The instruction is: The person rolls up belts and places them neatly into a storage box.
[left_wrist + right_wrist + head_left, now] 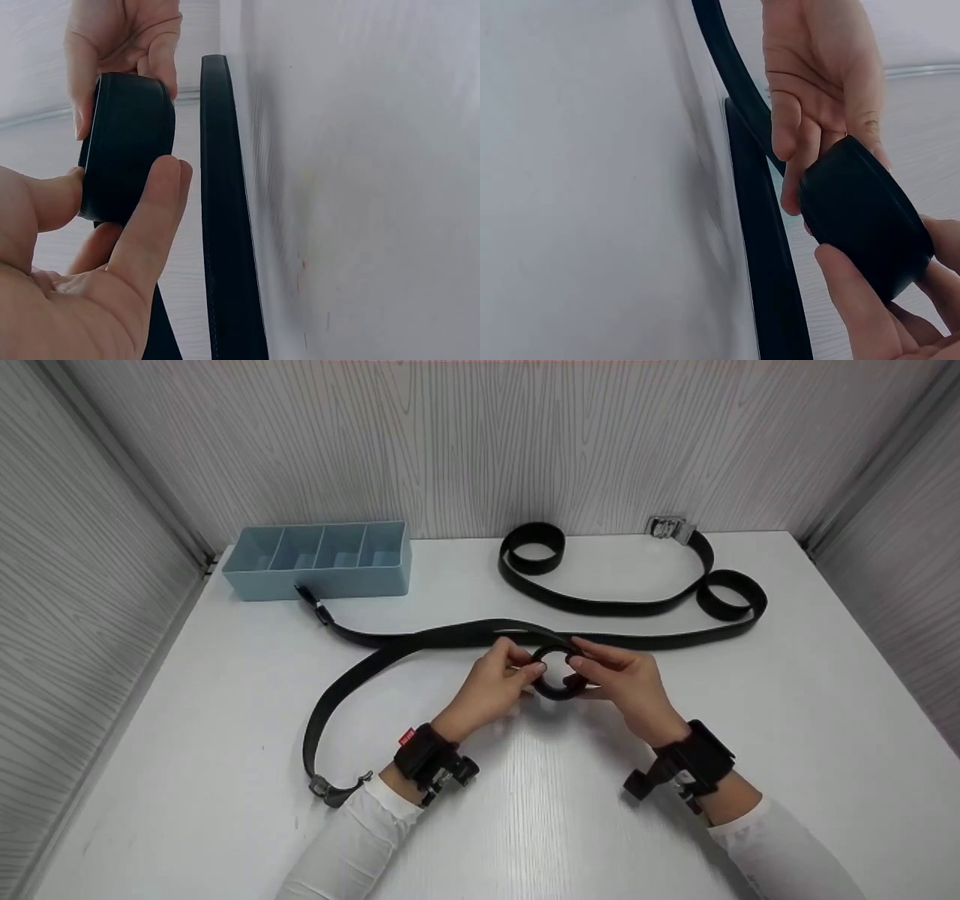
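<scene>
Between both hands is the rolled end of a black belt, coiled into a ring. My left hand pinches the left side of the coil, thumb on the near edge and fingers at the far one. On the right side my right hand pinches it the same way. In the left wrist view the coil shows its broad outer face between the two hands; the right wrist view shows the coil tilted. From the coil the strap curves left and down to a metal buckle beside the left sleeve.
Behind the hands a second black belt stretches across the table, its right end coiled. Farther back lies a third belt with a silver buckle and a coiled left end. A blue four-part box stands at the back left.
</scene>
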Tool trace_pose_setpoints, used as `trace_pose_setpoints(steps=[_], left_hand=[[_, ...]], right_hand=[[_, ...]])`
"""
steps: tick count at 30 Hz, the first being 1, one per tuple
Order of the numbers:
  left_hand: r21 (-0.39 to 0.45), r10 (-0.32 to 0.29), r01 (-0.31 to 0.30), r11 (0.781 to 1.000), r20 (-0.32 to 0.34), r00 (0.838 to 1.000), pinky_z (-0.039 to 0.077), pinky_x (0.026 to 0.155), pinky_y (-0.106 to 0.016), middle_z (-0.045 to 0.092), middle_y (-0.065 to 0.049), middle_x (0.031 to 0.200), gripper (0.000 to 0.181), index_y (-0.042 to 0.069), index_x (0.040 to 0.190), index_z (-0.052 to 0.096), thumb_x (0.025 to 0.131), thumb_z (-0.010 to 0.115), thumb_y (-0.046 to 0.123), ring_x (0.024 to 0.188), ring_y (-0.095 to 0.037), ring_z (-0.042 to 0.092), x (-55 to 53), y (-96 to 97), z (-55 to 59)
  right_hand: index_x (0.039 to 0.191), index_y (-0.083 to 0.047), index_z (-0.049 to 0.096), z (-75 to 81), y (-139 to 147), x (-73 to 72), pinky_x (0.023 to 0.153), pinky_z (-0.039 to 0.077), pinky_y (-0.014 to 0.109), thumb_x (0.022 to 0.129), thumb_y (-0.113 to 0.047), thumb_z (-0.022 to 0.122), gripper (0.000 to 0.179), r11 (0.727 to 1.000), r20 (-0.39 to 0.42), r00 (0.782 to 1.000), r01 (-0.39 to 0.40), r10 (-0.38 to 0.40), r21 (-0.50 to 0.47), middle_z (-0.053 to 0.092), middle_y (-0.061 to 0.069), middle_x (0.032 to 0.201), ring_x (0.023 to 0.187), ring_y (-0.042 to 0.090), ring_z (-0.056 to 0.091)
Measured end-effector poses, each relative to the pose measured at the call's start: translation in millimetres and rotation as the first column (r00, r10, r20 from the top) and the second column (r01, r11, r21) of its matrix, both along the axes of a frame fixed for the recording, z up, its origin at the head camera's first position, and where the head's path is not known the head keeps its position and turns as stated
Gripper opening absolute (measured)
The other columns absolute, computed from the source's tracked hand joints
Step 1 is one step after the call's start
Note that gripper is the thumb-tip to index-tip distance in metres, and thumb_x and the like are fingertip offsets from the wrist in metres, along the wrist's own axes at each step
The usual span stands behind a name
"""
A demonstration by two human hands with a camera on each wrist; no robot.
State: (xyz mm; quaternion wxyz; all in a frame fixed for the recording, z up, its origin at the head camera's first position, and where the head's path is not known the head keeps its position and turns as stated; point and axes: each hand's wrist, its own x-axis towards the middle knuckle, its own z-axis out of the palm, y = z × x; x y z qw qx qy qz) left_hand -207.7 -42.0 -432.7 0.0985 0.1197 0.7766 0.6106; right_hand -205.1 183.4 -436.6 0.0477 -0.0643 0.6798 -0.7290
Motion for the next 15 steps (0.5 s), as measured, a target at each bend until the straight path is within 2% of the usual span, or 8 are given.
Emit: trace_pose_setpoints(steps=[3,5,10,15], left_hand=[[-0.024,-0.006,0.005,1.000,-0.045,0.999,0.061,0.080,-0.035,0.067,-0.014,0.112,0.019,0.003,0.112,0.054,0.104,0.065,0.015,0.095,-0.022,0.074,0.0,0.3,-0.2],[-0.068,-0.008,0.002,0.998,-0.088,0.996,0.060,0.076,-0.033,0.067,-0.012,0.109,0.016,0.003,0.110,0.055,0.105,0.064,0.014,0.091,-0.022,0.073,0.7,0.0,0.5],[-0.164,-0.038,0.012,0.986,-0.157,0.987,0.053,0.071,-0.028,0.067,-0.007,0.102,0.011,0.007,0.108,0.058,0.105,0.062,0.017,0.081,-0.015,0.065,2.3,-1.1,3.3],[-0.162,-0.046,0.025,0.987,-0.127,0.991,0.051,0.068,-0.026,0.069,-0.006,0.100,0.013,0.007,0.108,0.060,0.106,0.062,0.019,0.077,-0.013,0.062,1.1,-1.3,2.6]], right_hand=[[0.137,0.001,0.066,0.2,0.6,-0.5,0.082,0.061,0.045,0.096,-0.007,0.076,0.043,1.000,0.012,1.000,-0.010,0.010,0.009,0.074,0.013,0.118,0.101,0.032,0.074],[0.137,-0.001,0.066,1.0,0.9,-0.6,0.082,0.061,0.045,0.095,-0.009,0.077,0.044,0.999,0.020,0.999,-0.026,0.026,0.030,0.074,0.014,0.119,0.103,0.034,0.074],[0.137,-0.005,0.067,2.8,2.2,-0.9,0.080,0.062,0.043,0.095,-0.014,0.079,0.045,0.990,0.038,0.996,-0.087,0.084,0.108,0.071,0.022,0.127,0.095,0.026,0.075],[0.136,-0.005,0.068,1.5,2.7,-1.5,0.079,0.063,0.042,0.095,-0.013,0.078,0.043,0.987,0.026,0.994,-0.108,0.106,0.117,0.070,0.021,0.128,0.092,0.024,0.075]])
